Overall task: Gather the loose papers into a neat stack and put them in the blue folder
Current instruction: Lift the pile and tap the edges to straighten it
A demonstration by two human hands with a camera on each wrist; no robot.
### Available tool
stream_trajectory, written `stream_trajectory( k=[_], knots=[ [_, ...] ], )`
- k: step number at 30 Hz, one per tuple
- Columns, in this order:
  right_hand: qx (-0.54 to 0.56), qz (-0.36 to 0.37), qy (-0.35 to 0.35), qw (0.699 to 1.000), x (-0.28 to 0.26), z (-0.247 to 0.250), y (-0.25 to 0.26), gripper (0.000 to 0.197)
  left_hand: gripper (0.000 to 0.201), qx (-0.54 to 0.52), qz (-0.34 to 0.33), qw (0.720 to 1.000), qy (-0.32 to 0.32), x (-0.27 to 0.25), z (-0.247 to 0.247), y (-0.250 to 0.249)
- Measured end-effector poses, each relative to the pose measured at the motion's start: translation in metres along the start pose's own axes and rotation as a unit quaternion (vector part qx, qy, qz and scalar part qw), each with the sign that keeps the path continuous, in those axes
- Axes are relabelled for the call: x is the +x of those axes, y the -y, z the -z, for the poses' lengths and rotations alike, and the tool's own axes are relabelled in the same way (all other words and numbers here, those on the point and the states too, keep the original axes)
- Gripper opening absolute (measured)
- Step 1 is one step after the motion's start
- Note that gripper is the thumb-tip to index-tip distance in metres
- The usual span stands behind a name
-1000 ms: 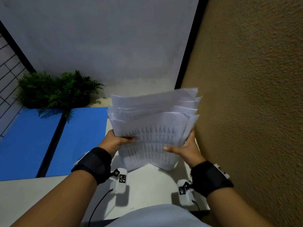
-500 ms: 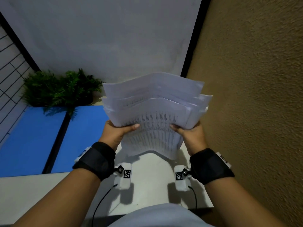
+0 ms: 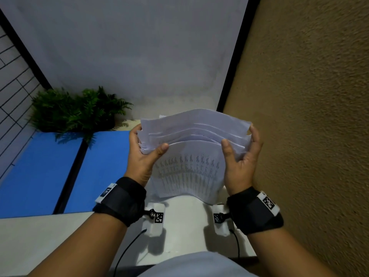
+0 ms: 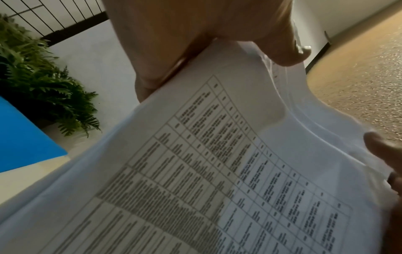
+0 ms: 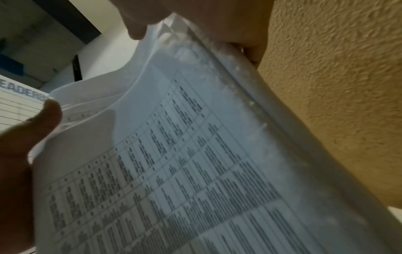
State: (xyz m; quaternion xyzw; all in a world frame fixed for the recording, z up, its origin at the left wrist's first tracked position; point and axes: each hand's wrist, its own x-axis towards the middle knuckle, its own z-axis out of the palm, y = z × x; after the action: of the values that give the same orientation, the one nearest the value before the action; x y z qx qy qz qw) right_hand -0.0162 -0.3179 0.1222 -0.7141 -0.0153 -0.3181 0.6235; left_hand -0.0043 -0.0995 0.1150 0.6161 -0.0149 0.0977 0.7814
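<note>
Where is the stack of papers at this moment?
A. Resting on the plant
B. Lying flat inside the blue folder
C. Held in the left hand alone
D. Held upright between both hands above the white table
D: the left hand and right hand grip opposite edges of the papers above the table.

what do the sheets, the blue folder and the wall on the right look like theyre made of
Sheets: thin matte white paper; they bow and fan, and carry a printed table.
Blue folder: smooth matte card or plastic; flat, even blue; hard to tell which.
Right wall: rough tan plaster, probably; pebbled texture.
</note>
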Motion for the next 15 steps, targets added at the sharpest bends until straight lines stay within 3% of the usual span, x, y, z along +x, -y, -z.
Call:
stream_trajectory(
  k=[2, 4, 8, 10, 13, 15],
  knots=[
    [-0.034, 0.053, 0.013, 0.998, 0.0019, -0.0019, 0.005, 0.056, 0.101, 0.005, -0.004, 1.0, 0.005, 0.0, -0.0008, -0.0007],
    [-0.058, 0.06, 0.017, 0.996, 0.0034, -0.0038, 0.0093, 0.058, 0.102, 0.01, -0.011, 1.0, 0.005, 0.0002, -0.0025, -0.0011],
    [-0.044, 0.071, -0.019, 0.996, 0.0033, -0.0051, 0.0098, 0.013, 0.097, 0.01, -0.024, 1.0, -0.012, 0.0015, -0.0074, -0.0052],
    [-0.056, 0.101, -0.033, 0.993, 0.003, -0.0045, 0.0093, 0.015, 0.094, 0.019, -0.024, 0.999, -0.012, 0.0023, -0.009, -0.0059],
    [-0.066, 0.087, -0.048, 0.993, 0.0041, -0.0019, 0.0044, 0.017, 0.09, 0.021, -0.015, 0.999, -0.022, 0.0047, -0.009, -0.0066],
    [-0.066, 0.095, -0.04, 0.992, 0.004, -0.0016, 0.0058, 0.03, 0.082, 0.035, -0.008, 0.999, -0.023, 0.0061, -0.0088, -0.0088]
  ],
)
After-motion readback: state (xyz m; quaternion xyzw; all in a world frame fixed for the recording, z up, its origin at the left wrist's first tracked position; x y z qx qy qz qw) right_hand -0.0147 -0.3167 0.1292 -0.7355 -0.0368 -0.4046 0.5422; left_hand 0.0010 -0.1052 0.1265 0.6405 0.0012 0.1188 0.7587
